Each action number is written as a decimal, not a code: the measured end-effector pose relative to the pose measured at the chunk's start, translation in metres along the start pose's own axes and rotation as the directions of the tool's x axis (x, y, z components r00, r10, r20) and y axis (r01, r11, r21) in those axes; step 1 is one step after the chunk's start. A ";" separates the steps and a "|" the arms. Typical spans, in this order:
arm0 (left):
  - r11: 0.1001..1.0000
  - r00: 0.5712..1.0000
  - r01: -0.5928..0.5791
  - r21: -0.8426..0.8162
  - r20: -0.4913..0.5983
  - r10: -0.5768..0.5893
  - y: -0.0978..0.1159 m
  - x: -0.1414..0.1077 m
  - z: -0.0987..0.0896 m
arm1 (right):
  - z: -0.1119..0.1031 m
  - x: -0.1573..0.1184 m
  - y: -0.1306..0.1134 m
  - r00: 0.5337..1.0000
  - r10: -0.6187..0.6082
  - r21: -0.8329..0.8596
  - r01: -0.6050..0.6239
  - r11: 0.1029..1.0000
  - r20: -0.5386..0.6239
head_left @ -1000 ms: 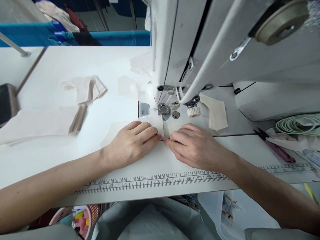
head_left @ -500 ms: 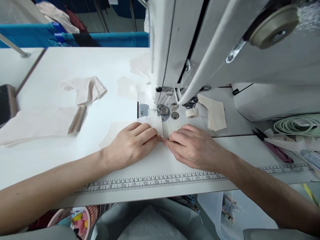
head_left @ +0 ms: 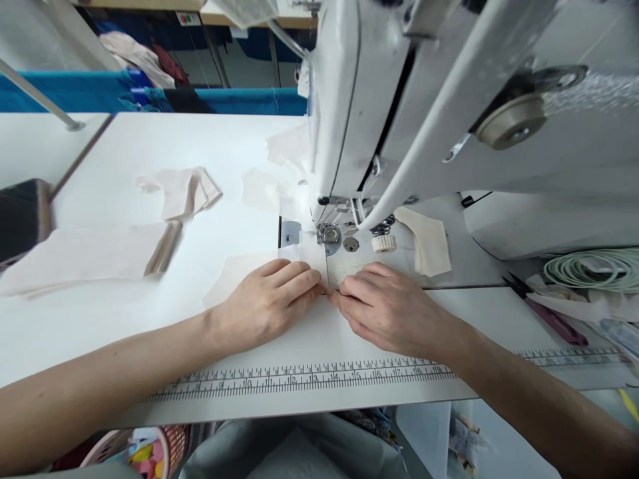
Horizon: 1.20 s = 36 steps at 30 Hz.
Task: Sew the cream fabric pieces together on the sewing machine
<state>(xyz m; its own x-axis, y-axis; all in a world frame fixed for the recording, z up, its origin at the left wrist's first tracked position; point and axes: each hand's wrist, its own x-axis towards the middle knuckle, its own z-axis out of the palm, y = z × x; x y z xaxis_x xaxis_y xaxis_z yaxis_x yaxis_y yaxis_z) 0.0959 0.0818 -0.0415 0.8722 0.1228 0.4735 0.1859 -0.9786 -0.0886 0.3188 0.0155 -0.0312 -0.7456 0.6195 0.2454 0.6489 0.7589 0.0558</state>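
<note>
White cloth piece (head_left: 313, 253) reaches from the presser foot (head_left: 330, 234) to the left hand (head_left: 269, 303) and right hand (head_left: 392, 309), equally close, curled fingers pinching its near edge.

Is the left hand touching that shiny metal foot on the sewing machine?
Apart. The head view shows a strip of pale fabric in the gap between the left hand and the presser foot.

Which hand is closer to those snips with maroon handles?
Right. The right hand is left of the snips, some way off; the left hand is farther left, beyond the right.
</note>
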 end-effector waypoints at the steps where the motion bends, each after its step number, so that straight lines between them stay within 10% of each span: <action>1: 1.000 1.000 -0.006 -0.001 0.001 0.006 0.000 0.000 0.000 | 0.000 0.000 0.000 1.000 0.001 0.005 -0.001 1.000 0.007; 36: 0.999 0.998 0.005 -0.036 -0.055 -0.007 0.000 0.002 0.000 | -0.001 0.001 0.000 0.999 0.013 0.032 -0.014 0.999 0.032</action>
<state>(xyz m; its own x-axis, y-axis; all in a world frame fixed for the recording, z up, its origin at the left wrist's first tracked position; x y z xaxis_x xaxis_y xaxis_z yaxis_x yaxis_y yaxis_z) 0.0980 0.0818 -0.0406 0.8447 0.1200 0.5217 0.1736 -0.9833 -0.0549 0.3187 0.0159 -0.0300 -0.7416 0.6356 0.2146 0.6542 0.7560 0.0218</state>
